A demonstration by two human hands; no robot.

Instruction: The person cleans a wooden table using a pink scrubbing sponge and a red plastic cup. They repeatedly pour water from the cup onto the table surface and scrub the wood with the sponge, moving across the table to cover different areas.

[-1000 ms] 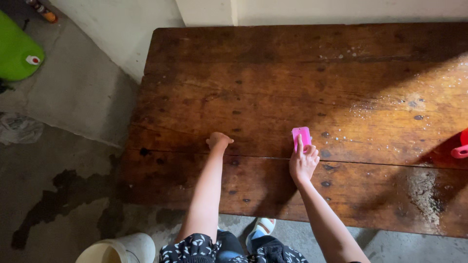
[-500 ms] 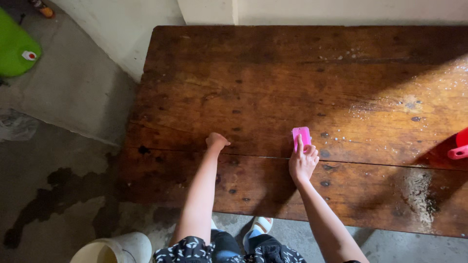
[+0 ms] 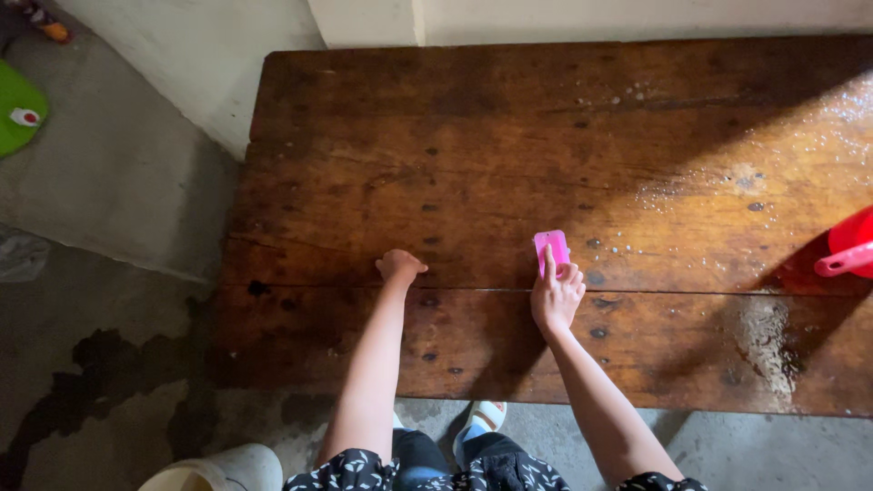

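While the right hand (image 3: 556,295) keeps its forefinger pressed on the pink scraper (image 3: 551,248), barely shifted since, gripping loosely; the left hand (image 3: 398,265) rests fisted, empty, on the wet wooden table (image 3: 473,136).

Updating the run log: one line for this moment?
right hand: index finger pressing pink scraper | left hand: fisted on wooden table | red container: right edge

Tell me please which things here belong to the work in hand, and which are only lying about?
In use:
- pink scraper, pressed on the table by the right hand
- wet wooden table, with the left hand resting on it as a fist

Lying about:
- red container at the table's right edge
- green container on the floor
- pale bucket by the person's legs
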